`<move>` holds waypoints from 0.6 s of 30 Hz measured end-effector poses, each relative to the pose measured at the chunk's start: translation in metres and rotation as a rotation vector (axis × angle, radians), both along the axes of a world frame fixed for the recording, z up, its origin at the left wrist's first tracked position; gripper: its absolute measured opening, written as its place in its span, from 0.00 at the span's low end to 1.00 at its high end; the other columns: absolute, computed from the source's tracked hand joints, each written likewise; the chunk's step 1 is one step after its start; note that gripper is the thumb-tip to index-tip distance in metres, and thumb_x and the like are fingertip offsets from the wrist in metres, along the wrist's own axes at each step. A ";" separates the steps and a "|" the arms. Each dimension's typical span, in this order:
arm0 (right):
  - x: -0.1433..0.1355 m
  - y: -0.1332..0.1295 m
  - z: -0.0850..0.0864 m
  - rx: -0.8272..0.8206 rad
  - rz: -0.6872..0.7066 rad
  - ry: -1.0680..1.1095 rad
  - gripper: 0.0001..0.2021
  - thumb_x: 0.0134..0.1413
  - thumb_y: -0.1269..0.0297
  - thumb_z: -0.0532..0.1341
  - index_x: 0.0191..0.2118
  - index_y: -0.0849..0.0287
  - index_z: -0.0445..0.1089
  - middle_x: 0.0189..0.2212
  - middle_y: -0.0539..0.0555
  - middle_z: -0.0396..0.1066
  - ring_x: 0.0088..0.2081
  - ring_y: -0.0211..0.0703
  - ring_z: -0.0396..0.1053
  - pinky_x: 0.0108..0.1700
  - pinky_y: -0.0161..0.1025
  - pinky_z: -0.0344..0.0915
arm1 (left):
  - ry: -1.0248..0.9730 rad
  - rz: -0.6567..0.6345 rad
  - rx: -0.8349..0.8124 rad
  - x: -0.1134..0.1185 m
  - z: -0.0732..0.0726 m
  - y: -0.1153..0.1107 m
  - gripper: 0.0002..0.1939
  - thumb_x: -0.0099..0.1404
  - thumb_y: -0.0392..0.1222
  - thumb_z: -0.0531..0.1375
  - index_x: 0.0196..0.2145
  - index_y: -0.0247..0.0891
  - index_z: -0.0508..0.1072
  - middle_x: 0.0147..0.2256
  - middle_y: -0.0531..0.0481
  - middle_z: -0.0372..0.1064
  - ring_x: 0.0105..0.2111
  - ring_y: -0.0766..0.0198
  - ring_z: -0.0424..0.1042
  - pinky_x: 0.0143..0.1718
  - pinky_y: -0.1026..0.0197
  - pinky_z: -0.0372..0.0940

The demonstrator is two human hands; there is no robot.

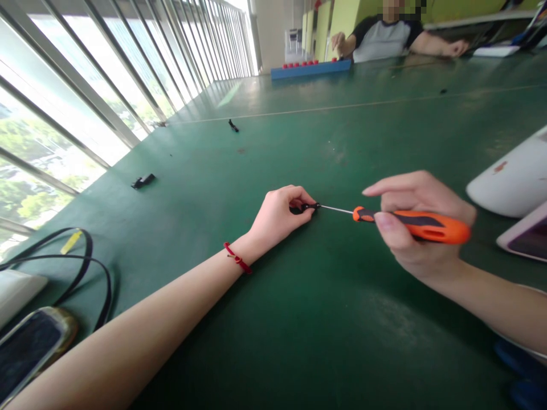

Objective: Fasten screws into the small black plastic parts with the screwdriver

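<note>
My left hand (pixel 285 212) rests on the green table and pinches a small black part (pixel 308 206) between thumb and fingers; its exact kind is too small to make out. In my right hand (pixel 421 228) is a screwdriver (pixel 440 226) with an orange and dark grey handle, lying nearly level. The thumb and the curled fingers grip the handle, while the index finger stretches forward above it. The thin metal shaft points left, and its tip meets the right end of the black part. Most of that part is hidden by my left fingers.
Two small black pieces, one nearer (pixel 143 181) and one farther (pixel 233 126), lie on the table (pixel 205 165). A phone (pixel 32 347) and black cable (pixel 90 250) are at left. White object (pixel 513 176) at right. Across sits a person (pixel 384 40) by a blue rack (pixel 311 70).
</note>
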State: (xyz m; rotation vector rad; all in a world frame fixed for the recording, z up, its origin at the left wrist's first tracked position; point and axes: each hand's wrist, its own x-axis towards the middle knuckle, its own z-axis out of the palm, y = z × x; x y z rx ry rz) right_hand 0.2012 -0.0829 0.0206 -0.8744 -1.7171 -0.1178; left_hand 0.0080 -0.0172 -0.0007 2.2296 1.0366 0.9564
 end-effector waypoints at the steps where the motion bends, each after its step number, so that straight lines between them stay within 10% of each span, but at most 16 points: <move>1: 0.000 -0.001 0.000 -0.023 -0.010 -0.003 0.00 0.49 0.66 0.60 0.29 0.54 0.67 0.19 0.45 0.62 0.20 0.35 0.59 0.29 0.41 0.58 | 0.000 -0.001 0.001 0.000 0.000 0.000 0.05 0.55 0.33 0.60 0.31 0.35 0.75 0.30 0.53 0.73 0.29 0.70 0.69 0.33 0.68 0.65; 8: -0.001 0.008 -0.004 0.065 0.145 0.229 0.23 0.38 0.70 0.64 0.45 0.52 0.65 0.35 0.52 0.62 0.30 0.39 0.65 0.29 0.40 0.63 | 0.001 0.006 0.013 0.000 0.000 0.000 0.04 0.55 0.33 0.60 0.31 0.35 0.75 0.30 0.53 0.73 0.29 0.71 0.69 0.33 0.68 0.65; 14: 0.002 0.001 -0.001 -0.037 -0.007 0.032 0.02 0.49 0.65 0.60 0.32 0.54 0.68 0.19 0.46 0.60 0.19 0.33 0.57 0.25 0.39 0.57 | 0.006 0.014 0.011 0.000 0.001 -0.001 0.04 0.55 0.33 0.60 0.30 0.35 0.74 0.30 0.53 0.73 0.29 0.71 0.69 0.32 0.68 0.65; 18: 0.001 0.006 -0.001 0.069 0.085 0.169 0.19 0.39 0.72 0.64 0.42 0.54 0.68 0.31 0.50 0.66 0.27 0.37 0.65 0.29 0.40 0.62 | 0.011 0.020 0.013 0.000 0.001 -0.001 0.04 0.55 0.33 0.60 0.30 0.35 0.74 0.30 0.53 0.73 0.28 0.70 0.69 0.32 0.68 0.66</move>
